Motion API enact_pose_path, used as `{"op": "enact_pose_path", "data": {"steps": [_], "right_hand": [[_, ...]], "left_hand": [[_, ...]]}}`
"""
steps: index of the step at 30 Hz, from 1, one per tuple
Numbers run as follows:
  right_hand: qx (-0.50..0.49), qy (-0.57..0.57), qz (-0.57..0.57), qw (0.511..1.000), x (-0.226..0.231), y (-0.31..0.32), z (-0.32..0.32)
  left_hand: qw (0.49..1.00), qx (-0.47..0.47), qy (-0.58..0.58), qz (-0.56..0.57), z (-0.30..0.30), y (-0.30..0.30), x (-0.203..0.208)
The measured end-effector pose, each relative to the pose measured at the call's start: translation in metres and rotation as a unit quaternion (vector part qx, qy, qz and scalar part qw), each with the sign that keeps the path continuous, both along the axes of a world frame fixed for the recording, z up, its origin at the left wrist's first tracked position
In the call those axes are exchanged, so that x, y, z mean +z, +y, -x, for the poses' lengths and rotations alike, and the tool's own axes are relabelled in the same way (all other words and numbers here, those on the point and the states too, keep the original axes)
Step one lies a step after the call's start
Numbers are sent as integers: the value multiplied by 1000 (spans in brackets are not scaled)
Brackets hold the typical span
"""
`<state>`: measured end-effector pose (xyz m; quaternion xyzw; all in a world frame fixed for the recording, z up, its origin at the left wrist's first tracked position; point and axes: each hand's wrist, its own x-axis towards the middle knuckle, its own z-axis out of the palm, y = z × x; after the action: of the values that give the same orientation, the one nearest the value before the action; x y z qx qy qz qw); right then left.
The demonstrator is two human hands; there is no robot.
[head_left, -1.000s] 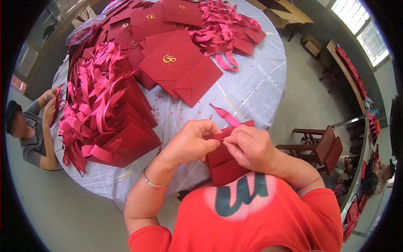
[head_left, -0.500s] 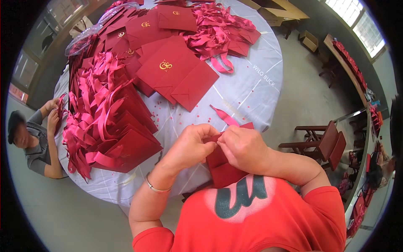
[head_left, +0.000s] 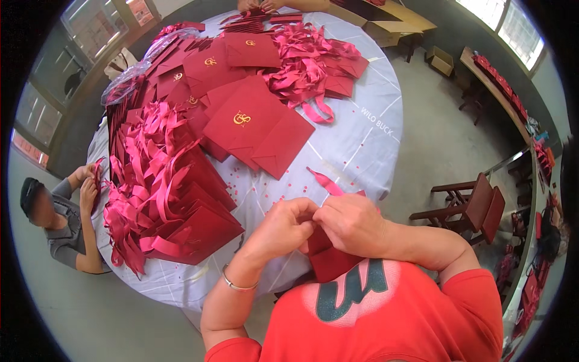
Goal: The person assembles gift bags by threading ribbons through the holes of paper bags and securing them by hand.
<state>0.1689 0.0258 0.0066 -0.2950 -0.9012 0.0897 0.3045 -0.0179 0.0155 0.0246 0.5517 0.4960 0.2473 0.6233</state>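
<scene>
Close to my chest, a dark red paper gift bag is held at its upper edge, partly hidden by my hands. My left hand is closed in a pinch at the bag's top edge. Right beside it, my right hand pinches the same edge, fingertips almost touching the left ones. A pink ribbon sticks out beyond my right hand, its pointed end toward the table. Whether my fingertips also grip part of the ribbon is hidden.
Ribboned bags stand packed at the left of the round table. Flat bags and a ribbon-handled pile lie beyond. A co-worker sits left; another person's hands show at the far edge. A wooden stool stands right.
The view has shifted, so the table and piles sit a little lower, and another person's hands now show at the far edge. My hands keep pinching the bag, with fingertips slightly rearranged.
</scene>
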Motion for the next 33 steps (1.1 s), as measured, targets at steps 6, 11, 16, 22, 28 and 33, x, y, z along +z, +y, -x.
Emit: {"op": "enact_pose_path", "data": {"steps": [6, 11, 16, 22, 28, 33], "right_hand": [[62, 112, 155, 980, 20, 37, -18], [75, -15, 591, 803, 30, 74, -19], [156, -130, 641, 741, 26, 104, -2], [178, -142, 730, 644, 10, 109, 11], [163, -120, 764, 613, 1, 104, 13], [201, -101, 788, 574, 3, 98, 14]], "left_hand": [[1000, 23, 8, -11, -2, -3, 8], [986, 29, 97, -135, -8, -8, -1], [964, 48, 118, -233, -13, -14, -7], [939, 47, 194, -281, -18, -20, 3], [978, 63, 165, -114, -20, -24, 17], [984, 67, 141, -89, -17, -23, 19]]}}
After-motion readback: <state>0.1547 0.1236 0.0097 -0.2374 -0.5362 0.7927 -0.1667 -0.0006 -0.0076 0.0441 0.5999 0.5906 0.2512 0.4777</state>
